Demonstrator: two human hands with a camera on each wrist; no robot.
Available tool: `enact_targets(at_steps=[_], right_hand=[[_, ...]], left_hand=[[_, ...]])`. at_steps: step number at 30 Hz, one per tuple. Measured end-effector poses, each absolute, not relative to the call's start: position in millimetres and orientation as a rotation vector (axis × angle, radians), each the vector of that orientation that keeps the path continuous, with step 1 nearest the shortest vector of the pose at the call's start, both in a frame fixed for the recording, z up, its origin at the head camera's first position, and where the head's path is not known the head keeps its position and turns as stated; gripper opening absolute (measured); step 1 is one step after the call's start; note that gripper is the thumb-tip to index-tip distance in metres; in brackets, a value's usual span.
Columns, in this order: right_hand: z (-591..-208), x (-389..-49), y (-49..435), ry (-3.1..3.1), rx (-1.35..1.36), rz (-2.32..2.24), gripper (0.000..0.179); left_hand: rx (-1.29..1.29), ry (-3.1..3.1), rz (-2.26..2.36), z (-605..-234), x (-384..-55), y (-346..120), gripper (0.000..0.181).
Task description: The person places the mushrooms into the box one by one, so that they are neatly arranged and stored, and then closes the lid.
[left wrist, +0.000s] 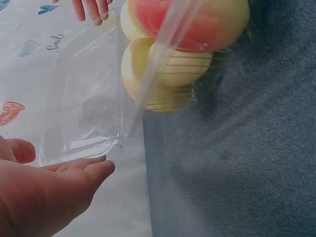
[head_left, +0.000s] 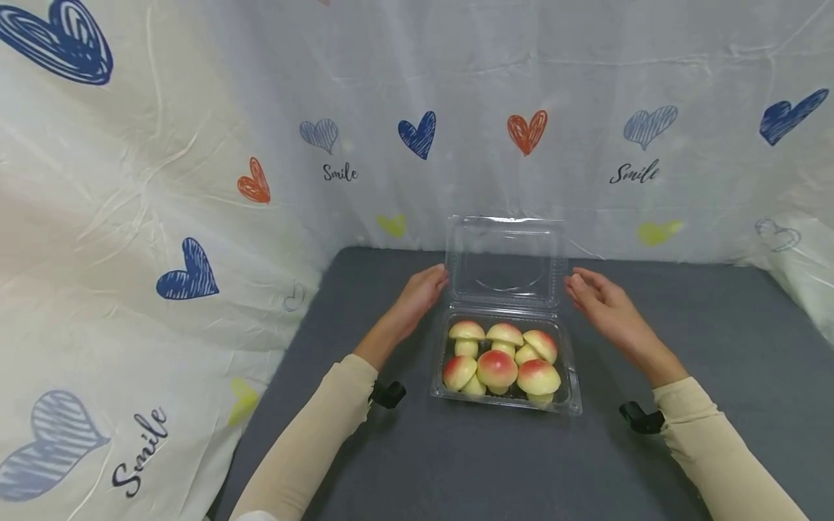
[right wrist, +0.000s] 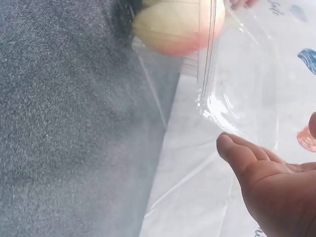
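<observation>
A clear plastic clamshell box (head_left: 572,405) stands on the table with its transparent lid (head_left: 504,264) raised upright at the back. In its tray sit several mushroom-shaped buns (head_left: 498,369), cream-coloured with red-tinted caps. My left hand (head_left: 420,295) is at the lid's left edge; in the left wrist view its fairly straight fingers (left wrist: 96,173) lie along that edge, seemingly touching it. On the other side, my right hand (head_left: 609,307) is held beside the lid's right edge with extended fingers (right wrist: 242,153). Whether these fingertips touch the plastic, I cannot tell.
A dark grey cloth (head_left: 515,463) covers the table. White sheeting (head_left: 469,79) printed with hearts and "Smile" hangs behind and along the left side. Black wrist mounts (head_left: 389,395) protrude inward from both sleeves.
</observation>
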State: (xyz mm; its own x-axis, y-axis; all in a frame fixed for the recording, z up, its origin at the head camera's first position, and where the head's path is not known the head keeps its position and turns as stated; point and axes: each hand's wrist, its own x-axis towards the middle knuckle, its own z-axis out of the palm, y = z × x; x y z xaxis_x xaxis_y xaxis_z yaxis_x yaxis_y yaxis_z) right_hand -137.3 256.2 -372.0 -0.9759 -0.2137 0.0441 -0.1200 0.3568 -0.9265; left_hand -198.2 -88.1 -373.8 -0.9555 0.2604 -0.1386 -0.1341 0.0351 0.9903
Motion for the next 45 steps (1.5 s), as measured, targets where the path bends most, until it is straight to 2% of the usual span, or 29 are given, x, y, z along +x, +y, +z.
enact_targets(at_steps=[15,35,45], right_hand=[[-365.4,-131.7,254.8,2.772,-0.378,-1.593,0.066],[-360.9,-118.8,251.1,2.861,-0.637,-1.829,0.052],[-358.6,-111.0,250.1,2.835,-0.72,-1.954,0.051]], left_hand=[[0.244,2.212,2.055,-358.3,-185.4,-86.7,0.056],[0.303,2.4,2.113,-339.9,-164.8,-80.1,0.056],[0.401,2.389,2.228,-337.4,-151.3,-79.9,0.054]])
